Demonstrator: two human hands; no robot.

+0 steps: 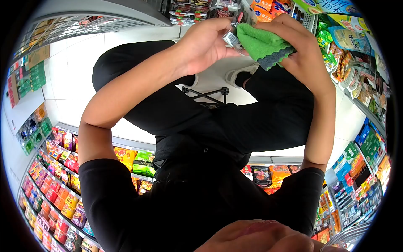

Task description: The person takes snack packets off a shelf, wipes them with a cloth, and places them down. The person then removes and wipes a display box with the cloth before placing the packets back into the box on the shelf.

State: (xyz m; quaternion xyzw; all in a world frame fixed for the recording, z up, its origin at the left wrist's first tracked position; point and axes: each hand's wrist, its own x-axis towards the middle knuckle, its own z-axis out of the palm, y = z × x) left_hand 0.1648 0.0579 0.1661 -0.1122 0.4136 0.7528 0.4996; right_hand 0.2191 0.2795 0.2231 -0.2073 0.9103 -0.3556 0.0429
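Note:
At the top centre, my left hand is wrapped around a clear plastic package that carries a white barcode label. The far side of the package is hidden, and its exact kind is unclear. Folded in my right hand is a green cloth with a grey, zigzag-edged underside. The cloth lies against or just beside the package; which of these I cannot tell.
Snack packets fill shelves at the right and behind me. A grey metal mesh rack stands at the upper left. Between my feet are the legs of a small folding stool on white floor tiles.

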